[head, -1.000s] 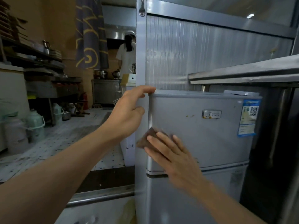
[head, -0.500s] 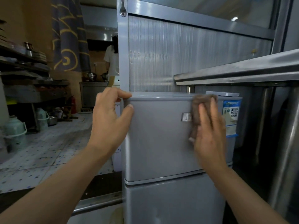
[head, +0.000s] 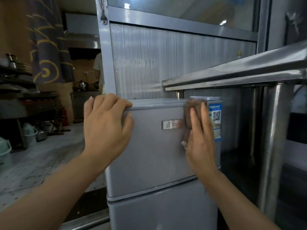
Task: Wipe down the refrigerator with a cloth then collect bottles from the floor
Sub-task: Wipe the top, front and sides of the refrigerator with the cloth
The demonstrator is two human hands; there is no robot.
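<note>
A small grey two-door refrigerator [head: 154, 155] stands in front of me, with a metal badge and a blue QR sticker on its upper door. My left hand [head: 106, 128] grips the upper door's top left corner, fingers curled over the edge. My right hand [head: 200, 138] presses a brown cloth [head: 193, 107] flat against the upper door near its top right, straight fingers pointing up. No bottles show on the floor in this view.
A steel table edge [head: 232, 75] and its legs [head: 274, 146] crowd the refrigerator's right side. A ribbed metal cabinet [head: 166, 63] rises behind it. To the left lie tiled floor [head: 41, 163], shelving, green containers [head: 29, 131], and a person [head: 99, 67] far back.
My right hand swept the cloth from the door's lower left up to its top right, and now holds near there. My view moved closer. The left hand's fingers curled further over the corner.
</note>
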